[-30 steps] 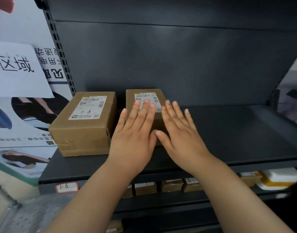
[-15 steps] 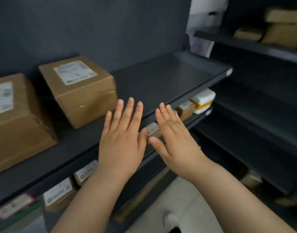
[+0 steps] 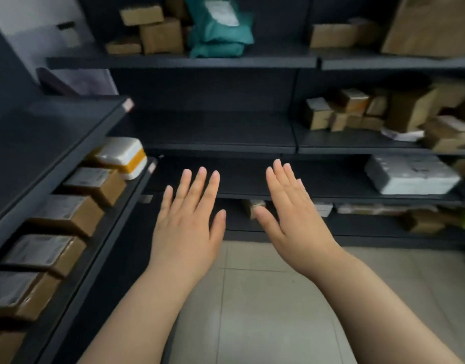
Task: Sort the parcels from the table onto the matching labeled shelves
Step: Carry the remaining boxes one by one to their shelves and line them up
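My left hand and my right hand float side by side in mid-air, palms down, fingers spread, holding nothing. They hang above the tiled floor, in front of dark metal shelves. On the left rack a row of small brown parcels with white labels lies on the lower shelf, ending in a white-and-yellow parcel. The shelving ahead holds brown boxes, a teal bag parcel up top and a white wrapped parcel at the right. The table is out of view.
Grey floor tiles stretch below my arms. The left rack's upper shelf juts out close to my left arm. More small parcels lie on the lowest shelf ahead. The middle shelves straight ahead are bare.
My view has swung right, away from the shelf with the two brown boxes my hands rested on. Both hands came off the box and now hover open above the floor.
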Demonstrator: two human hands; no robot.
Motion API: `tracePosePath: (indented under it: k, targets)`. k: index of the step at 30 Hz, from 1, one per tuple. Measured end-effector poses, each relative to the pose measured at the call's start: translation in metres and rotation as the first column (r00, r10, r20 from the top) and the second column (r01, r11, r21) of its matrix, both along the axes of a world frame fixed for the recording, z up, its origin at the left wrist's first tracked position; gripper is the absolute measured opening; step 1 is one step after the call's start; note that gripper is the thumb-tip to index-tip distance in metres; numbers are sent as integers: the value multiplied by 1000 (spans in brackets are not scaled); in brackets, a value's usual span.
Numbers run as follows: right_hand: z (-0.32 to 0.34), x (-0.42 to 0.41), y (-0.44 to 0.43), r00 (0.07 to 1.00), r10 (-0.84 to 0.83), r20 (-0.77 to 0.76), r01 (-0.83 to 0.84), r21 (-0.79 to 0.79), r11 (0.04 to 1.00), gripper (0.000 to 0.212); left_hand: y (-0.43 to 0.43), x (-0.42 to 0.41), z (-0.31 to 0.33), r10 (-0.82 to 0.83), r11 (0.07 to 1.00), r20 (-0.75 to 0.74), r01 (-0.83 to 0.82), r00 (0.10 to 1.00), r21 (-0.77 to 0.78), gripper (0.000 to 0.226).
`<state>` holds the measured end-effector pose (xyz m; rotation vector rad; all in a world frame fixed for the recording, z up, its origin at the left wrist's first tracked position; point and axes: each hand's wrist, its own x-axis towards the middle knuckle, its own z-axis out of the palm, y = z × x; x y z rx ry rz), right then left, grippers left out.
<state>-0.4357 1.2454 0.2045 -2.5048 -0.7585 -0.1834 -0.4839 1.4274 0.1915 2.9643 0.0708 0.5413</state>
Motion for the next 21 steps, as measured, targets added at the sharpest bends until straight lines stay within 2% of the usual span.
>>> tracePosePath:
  k: [4,12,21]
  targets:
    - [3,-2,-91,988,-151,-34,152,26,988,68,-84,25,9,-141,990,11,141,990,-8,61]
    - [8,-19,-310,937,-340,-77,341,-7,940,69,-300,41,4,-329,933,1,326,944,-150,63]
    - [18,-55,-501,817,-567,-107,567,-35,823,66,-507,63,9,-588,800,-20,577,809,-164,63]
